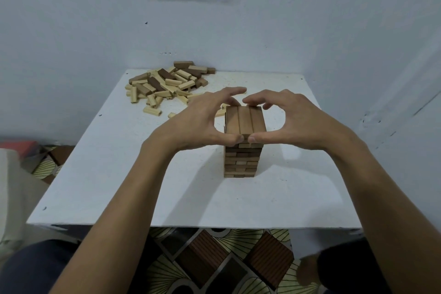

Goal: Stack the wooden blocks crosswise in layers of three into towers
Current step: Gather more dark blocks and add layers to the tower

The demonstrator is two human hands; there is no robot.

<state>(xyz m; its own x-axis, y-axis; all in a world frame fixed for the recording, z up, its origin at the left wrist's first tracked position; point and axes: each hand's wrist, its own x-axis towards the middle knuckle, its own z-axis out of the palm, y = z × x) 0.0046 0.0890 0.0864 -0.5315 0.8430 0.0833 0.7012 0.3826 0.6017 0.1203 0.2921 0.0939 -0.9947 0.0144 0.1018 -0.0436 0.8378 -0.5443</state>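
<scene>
Here the top layer of the tower ran away from the person — left hand and right hand pinched its ends, thumbs near, fingers far.

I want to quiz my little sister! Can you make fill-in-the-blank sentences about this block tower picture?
The top layer of the tower has ____ blocks side by side.
The pile of loose blocks lies on the person's ____ side.
The left hand and the right hand both pinch the tower's ____ layer.
The table is coloured ____.
Missing words: three, left, top, white.
</scene>
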